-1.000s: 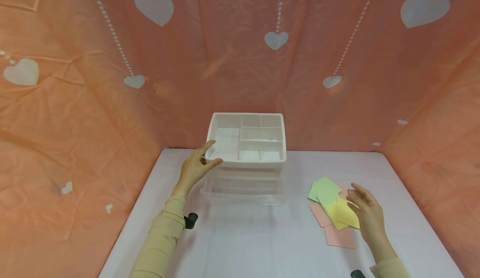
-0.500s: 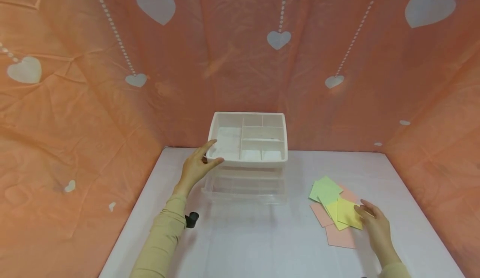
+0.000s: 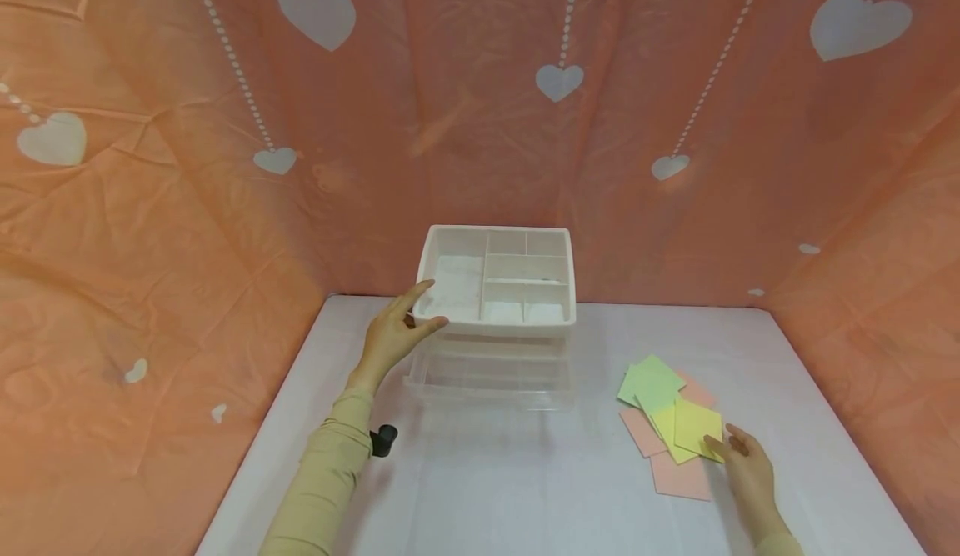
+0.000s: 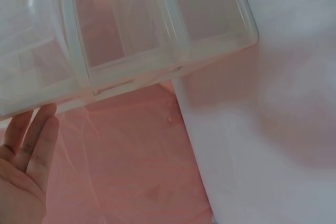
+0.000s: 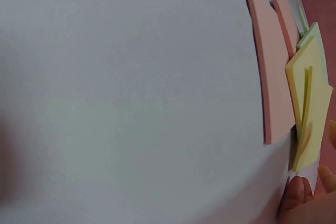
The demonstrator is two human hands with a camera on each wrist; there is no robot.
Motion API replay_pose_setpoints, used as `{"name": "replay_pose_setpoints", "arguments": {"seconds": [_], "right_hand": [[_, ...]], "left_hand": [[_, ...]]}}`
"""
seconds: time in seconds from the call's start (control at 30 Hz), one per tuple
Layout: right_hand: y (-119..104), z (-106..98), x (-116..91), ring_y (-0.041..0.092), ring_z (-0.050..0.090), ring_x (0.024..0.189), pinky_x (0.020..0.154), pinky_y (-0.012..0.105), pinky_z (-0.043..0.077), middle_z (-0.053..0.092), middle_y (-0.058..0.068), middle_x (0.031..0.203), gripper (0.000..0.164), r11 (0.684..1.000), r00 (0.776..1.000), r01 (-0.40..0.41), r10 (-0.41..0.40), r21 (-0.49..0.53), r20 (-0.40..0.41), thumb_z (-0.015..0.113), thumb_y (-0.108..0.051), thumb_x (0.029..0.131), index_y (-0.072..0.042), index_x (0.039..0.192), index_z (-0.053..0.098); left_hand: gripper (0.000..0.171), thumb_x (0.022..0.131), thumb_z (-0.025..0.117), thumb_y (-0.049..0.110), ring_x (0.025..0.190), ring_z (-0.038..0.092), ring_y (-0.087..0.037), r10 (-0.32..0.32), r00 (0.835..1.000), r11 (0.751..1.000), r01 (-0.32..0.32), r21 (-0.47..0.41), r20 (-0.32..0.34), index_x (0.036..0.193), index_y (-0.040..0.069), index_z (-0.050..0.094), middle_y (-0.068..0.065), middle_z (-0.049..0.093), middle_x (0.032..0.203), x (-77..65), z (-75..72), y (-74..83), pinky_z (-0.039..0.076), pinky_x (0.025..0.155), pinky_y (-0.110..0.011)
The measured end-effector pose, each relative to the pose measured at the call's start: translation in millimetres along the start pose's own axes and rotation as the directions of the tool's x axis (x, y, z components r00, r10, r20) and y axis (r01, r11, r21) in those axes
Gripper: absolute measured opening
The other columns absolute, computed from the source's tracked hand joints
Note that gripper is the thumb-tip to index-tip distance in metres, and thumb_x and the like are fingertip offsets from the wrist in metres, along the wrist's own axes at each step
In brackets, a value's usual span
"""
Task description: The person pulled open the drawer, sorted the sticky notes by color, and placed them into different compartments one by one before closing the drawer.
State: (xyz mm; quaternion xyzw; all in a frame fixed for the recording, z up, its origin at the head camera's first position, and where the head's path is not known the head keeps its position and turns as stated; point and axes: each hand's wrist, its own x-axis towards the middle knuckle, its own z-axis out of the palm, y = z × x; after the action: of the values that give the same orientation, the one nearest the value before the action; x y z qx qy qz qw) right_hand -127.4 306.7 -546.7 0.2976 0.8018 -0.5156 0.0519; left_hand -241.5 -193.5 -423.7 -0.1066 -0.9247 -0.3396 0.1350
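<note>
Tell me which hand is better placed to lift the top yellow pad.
Probably the right hand: it is at the yellow pad, while the left hand touches the drawer unit, away from it.

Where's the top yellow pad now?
Head view: the top yellow pad lies right of the drawer unit, on the pad pile, by the right hand.

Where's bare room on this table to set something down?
The widest bare patch of table is in front of the drawer unit, between the left sleeve and paper pile. Another lies beyond the pile, before the orange cloth. Crowded: the pile itself, at the right hand.
</note>
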Motion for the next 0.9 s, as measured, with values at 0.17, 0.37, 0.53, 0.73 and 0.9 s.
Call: {"name": "replay_pose_setpoints", "arguments": {"seconds": [0.17,0.37,0.53,0.73,0.9], "right_hand": [[3,4,1,0.046,0.026,0.131,0.107,0.057,0.028,0.027,0.032,0.142,0.081,0.999,0.999,0.043,-0.044,-0.031,-0.031,0.057,-0.041,0.089,0.005,0.144,0.021],[7,9,4,0.047,0.035,0.123,0.103,0.055,0.033,0.031,0.035,0.137,0.082,0.992,0.994,0.102,-0.104,-0.072,-0.026,0.063,-0.032,0.086,0.012,0.141,0.020],[9,11,3,0.048,0.040,0.118,0.097,0.055,0.037,0.037,0.037,0.133,0.078,0.989,0.992,0.098,-0.105,-0.109,-0.063,0.064,-0.027,0.084,0.015,0.137,0.025],[11,11,2,0.021,0.057,0.084,0.067,0.022,0.042,0.052,0.030,0.113,0.060,0.985,0.971,0.120,-0.143,-0.123,-0.193,0.064,-0.018,0.084,0.012,0.129,0.040],[15,5,1,-0.013,0.040,0.063,0.056,0.011,0.039,0.056,-0.008,0.085,0.043,0.987,0.953,0.125,-0.147,-0.099,-0.265,0.063,-0.018,0.086,0.003,0.122,0.051]], "left_hand": [[0.068,0.078,0.067,0.053,0.077,0.057,-0.018,0.005,1.000,1.000,-0.005,-0.007,-0.003,0.138,0.041,0.040,-0.005,0.059,0.091,0.3,0.3,-1.2,0.049,0.069,-0.033],[0.067,0.078,0.067,0.052,0.076,0.057,-0.018,0.024,1.000,1.000,-0.024,-0.002,-0.018,0.138,0.041,0.040,-0.005,0.059,0.090,0.8,2.2,-3.3,0.048,0.068,-0.033],[0.068,0.078,0.069,0.051,0.074,0.055,-0.016,0.029,0.999,1.000,-0.029,0.003,-0.021,0.138,0.039,0.041,-0.004,0.057,0.086,-0.1,3.8,-4.3,0.046,0.066,-0.030],[0.067,0.078,0.068,0.051,0.071,0.051,-0.016,0.018,1.000,1.000,-0.018,-0.015,-0.011,0.138,0.041,0.039,-0.003,0.054,0.082,0.4,2.7,-2.2,0.042,0.063,-0.027],[0.067,0.078,0.067,0.052,0.070,0.050,-0.016,0.023,1.000,1.000,-0.023,-0.016,-0.013,0.139,0.040,0.040,-0.004,0.053,0.080,0.4,1.4,-2.2,0.041,0.062,-0.027]]}}
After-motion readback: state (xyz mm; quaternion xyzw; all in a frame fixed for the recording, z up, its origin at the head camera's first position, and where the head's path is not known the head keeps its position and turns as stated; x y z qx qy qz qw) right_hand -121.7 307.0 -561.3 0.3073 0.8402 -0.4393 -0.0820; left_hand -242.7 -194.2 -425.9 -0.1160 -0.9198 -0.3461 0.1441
